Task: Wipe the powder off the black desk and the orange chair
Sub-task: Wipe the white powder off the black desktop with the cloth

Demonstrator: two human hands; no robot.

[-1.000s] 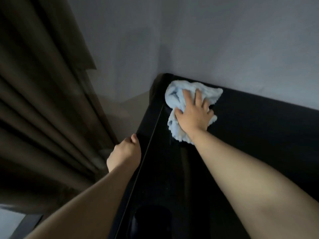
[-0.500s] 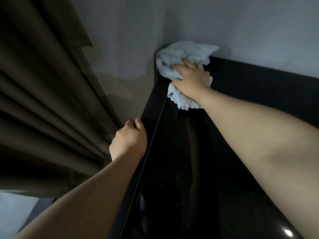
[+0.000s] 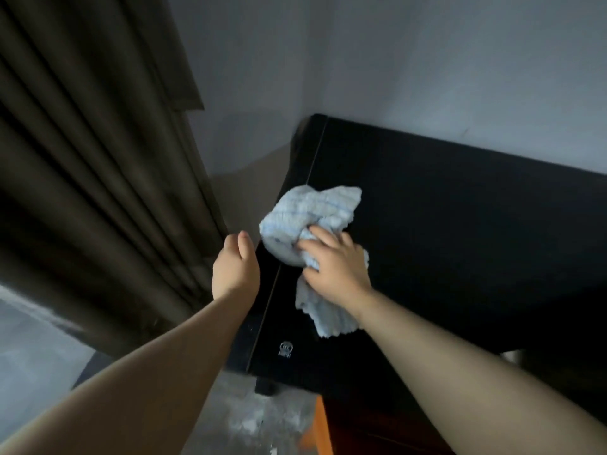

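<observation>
R hand [image 3: 335, 267] grips blue cloth [image 3: 312, 211] on black desk [image 3: 460, 224] — L hand [image 3: 235, 267] cupped, empty, btwn desk edge & curtain [image 3: 92, 159].

Right hand [image 3: 338, 267] dragged cloth [image 3: 308, 221] from far corner toward near edge.

A domestic room, most likely a bedroom or study, is indicated. Heavy brown pleated curtains [image 3: 98, 175] are hung in deep folds on the left. Plain painted walls [image 3: 427, 60] are seen meeting in a corner. A glossy black counter [image 3: 460, 224] of desk form is set tight into that corner, and a small logo [image 3: 285, 349] is printed near its front edge. Part of an orange chair [image 3: 320, 428] is seen at the counter's near side. The grey floor [image 3: 33, 339] is marked with patches of white powder [image 3: 249, 421]. A crumpled light-blue cloth [image 3: 312, 211] of household type is noted on the counter.
</observation>
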